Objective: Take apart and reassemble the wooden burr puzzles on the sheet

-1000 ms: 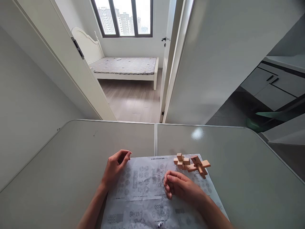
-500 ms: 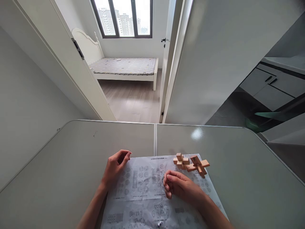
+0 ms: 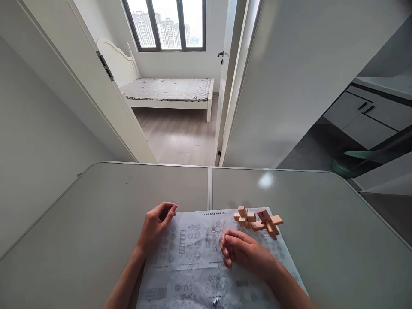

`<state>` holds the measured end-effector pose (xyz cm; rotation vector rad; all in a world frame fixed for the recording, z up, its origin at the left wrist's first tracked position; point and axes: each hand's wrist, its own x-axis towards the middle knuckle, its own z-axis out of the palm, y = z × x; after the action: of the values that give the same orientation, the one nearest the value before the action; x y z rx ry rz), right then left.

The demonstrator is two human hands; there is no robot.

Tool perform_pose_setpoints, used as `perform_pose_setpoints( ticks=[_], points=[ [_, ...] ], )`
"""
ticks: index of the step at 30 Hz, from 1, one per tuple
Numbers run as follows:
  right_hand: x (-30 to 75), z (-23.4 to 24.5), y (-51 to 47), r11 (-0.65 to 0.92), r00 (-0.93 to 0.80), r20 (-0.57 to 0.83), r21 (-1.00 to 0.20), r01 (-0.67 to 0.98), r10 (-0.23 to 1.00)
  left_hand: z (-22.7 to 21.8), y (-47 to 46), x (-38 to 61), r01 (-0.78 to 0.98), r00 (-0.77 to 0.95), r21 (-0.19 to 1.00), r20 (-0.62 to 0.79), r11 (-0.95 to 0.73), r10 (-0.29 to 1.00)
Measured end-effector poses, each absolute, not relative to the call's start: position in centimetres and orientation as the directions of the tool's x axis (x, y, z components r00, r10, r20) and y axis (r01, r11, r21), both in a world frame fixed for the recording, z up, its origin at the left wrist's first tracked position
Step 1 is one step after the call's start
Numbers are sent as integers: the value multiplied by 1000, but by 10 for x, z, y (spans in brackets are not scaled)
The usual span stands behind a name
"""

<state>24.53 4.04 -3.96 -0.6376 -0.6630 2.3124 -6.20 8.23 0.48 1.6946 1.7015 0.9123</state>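
Note:
My left hand (image 3: 157, 226) rests on its side at the upper left edge of a printed paper sheet (image 3: 196, 274), fingers curled and thumb tip against the index finger, with nothing seen in it. On the sheet's right half lies my right hand (image 3: 240, 249), loosely closed, also with nothing visible between its fingers. Just beyond it, at the sheet's upper right corner, sit two interlocking wooden puzzles. One is a light burr puzzle (image 3: 244, 217) of square sticks; beside it is a tilted, flatter cross-shaped wooden puzzle (image 3: 267, 223) with dark marks. Both stand apart from my hands.
The grey table (image 3: 80, 223) has a seam down its middle and a metal-edged far rim. Past it, a doorway opens on a bed (image 3: 170, 89) under a window (image 3: 167, 23). Dark-handled cabinets (image 3: 363, 111) and a green object (image 3: 343, 168) are at the right.

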Motion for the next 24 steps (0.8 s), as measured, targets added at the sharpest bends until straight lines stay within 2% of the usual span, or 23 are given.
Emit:
perform_pose_setpoints(
  ticks=[24],
  points=[
    [245, -34, 40, -666, -679, -264, -604, -437, 685, 5, 82, -62, 601, -36, 799, 75, -39, 997]
  ],
)
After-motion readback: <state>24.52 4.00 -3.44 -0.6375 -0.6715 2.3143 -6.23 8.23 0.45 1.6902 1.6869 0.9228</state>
